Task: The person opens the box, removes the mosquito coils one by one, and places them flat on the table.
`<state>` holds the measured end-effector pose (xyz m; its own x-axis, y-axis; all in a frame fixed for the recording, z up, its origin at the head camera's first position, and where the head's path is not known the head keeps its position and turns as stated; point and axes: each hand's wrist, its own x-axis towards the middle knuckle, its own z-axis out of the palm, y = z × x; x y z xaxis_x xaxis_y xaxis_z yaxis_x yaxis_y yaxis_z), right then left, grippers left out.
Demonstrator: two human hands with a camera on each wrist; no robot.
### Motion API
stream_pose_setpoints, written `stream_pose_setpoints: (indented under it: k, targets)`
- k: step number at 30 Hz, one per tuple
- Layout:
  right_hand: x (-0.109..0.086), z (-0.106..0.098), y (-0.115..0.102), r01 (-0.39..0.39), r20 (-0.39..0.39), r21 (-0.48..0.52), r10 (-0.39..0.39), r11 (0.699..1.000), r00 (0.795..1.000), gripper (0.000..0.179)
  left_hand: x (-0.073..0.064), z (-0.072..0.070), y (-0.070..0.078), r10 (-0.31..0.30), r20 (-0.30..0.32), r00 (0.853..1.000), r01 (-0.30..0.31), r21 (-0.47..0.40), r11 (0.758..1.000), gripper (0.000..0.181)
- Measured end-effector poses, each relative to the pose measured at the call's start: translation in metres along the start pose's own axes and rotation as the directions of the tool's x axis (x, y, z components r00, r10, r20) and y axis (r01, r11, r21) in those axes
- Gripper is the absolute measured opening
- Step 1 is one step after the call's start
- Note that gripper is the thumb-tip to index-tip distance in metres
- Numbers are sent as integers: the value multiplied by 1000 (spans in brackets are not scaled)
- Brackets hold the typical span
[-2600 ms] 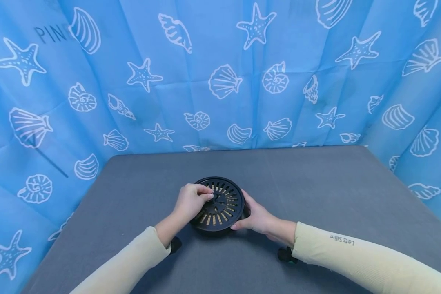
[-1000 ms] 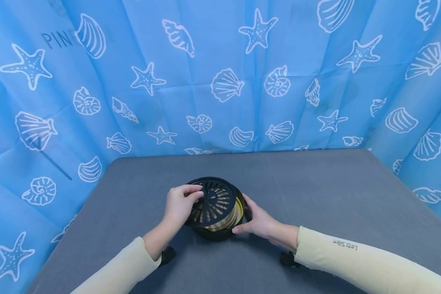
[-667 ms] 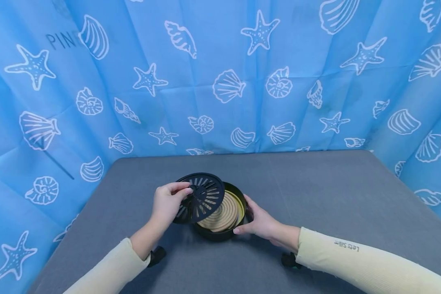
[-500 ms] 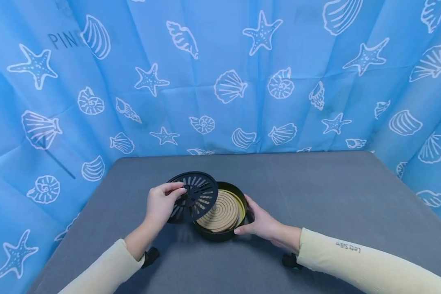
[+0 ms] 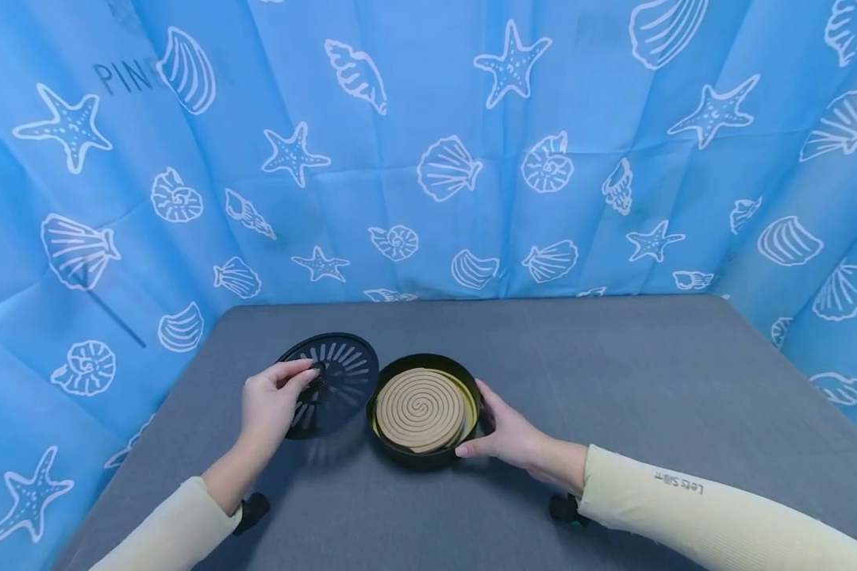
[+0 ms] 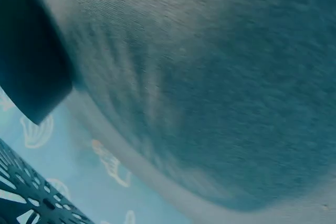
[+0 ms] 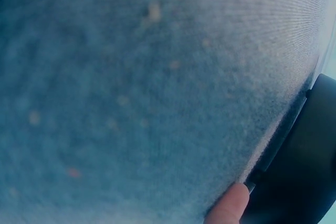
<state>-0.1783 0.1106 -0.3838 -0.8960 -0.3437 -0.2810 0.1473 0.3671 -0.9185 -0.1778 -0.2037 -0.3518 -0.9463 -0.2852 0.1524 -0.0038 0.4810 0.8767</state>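
Observation:
My left hand [image 5: 270,403] pinches the small knob of a round black slotted lid [image 5: 343,381] and holds it tilted above the table, left of its container. The left wrist view shows the lid's slotted edge [image 6: 31,192] at the bottom left. A round black mosquito coil holder [image 5: 407,460] stands uncovered on the table. Tan spiral mosquito coils [image 5: 420,408] lie stacked inside it, with a yellow rim showing around them. My right hand [image 5: 503,428] grips the holder's right side, thumb in front; in the right wrist view the thumb [image 7: 231,203] touches the dark wall.
A grey cloth-covered table [image 5: 600,373] extends around the holder. Behind it and along both sides hangs a blue curtain [image 5: 371,190] with white shell and starfish prints. Dark wrist-worn devices sit under both cuffs.
My left hand has lifted the lid off the holder and carried it left, uncovering the coils. My right hand has stayed on the holder's side.

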Motion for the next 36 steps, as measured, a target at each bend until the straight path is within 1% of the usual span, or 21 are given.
stream_pose_setpoints:
  k: [8, 13, 18, 21, 29, 33, 36]
  targets:
    - [-1, 0, 0, 13, 13, 8, -13, 1000, 1000, 107, 7, -13, -6, -32, -8, 999, 31, -43, 999, 25]
    - [-1, 1, 0, 9, 5, 4, -9, 1000, 1000, 107, 11, -16, -10, -48, -13, 999, 47, -50, 998, 24]
    - [-2, 2, 0, 2, -11, 7, -2, 1000, 1000, 107, 16, -15, -21, -78, -4, 997, 78, -29, 997, 25]
    - [-2, 2, 0, 2, -12, 5, -2, 1000, 1000, 107, 19, -15, -29, -104, 18, 994, 104, -20, 994, 25]
    - [-2, 3, 1, -7, -7, 1, 7, 1000, 1000, 107, 22, -19, -47, -150, 117, 982, 148, 22, 989, 26]
    - [-2, 4, 1, -10, -5, 6, 10, 1000, 1000, 107, 25, -21, -55, -180, 130, 975, 177, 37, 984, 25]
    - [-3, 4, 1, -9, -2, 11, 9, 1000, 1000, 106, 26, -23, -59, -187, 127, 974, 182, 50, 982, 25]
